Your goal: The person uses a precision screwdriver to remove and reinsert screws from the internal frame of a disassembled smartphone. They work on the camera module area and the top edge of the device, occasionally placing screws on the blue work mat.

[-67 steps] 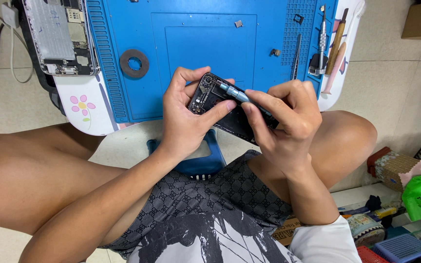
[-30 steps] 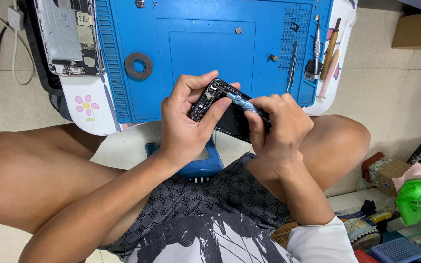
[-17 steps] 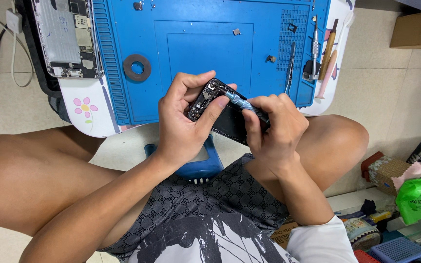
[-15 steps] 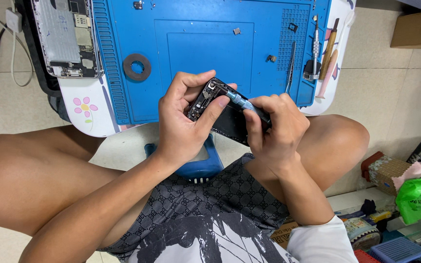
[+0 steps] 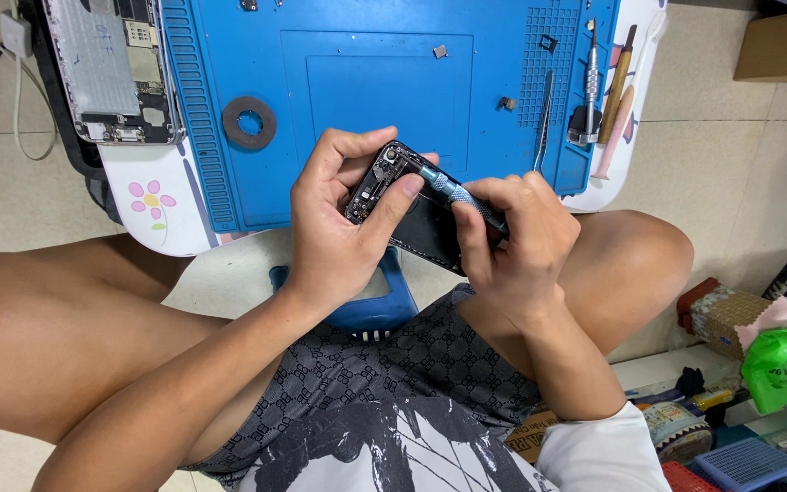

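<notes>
Diagonally, phone (image 5: 412, 214) upper-left to lower-right, screwdriver (image 5: 453, 191) alongside

Left hand (image 5: 339, 228) curled in a grip (thumb extended across), right hand (image 5: 512, 241) pinching, forearms converging.

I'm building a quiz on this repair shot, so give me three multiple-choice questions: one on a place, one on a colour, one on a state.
1. Where is the dark ring?
A. on the blue mat
B. on the floor
C. on the person's knee

2. What colour is the bag at the right edge?
A. red
B. green
C. black

3. How is the phone held?
A. lying flat on the mat
B. gripped in the left hand
C. resting untouched on a stool

Answers:
1 A, the ring lies on the mat.
2 B, the bag is bright green.
3 B, the left hand grips the phone while the right hand applies a screwdriver.
</notes>
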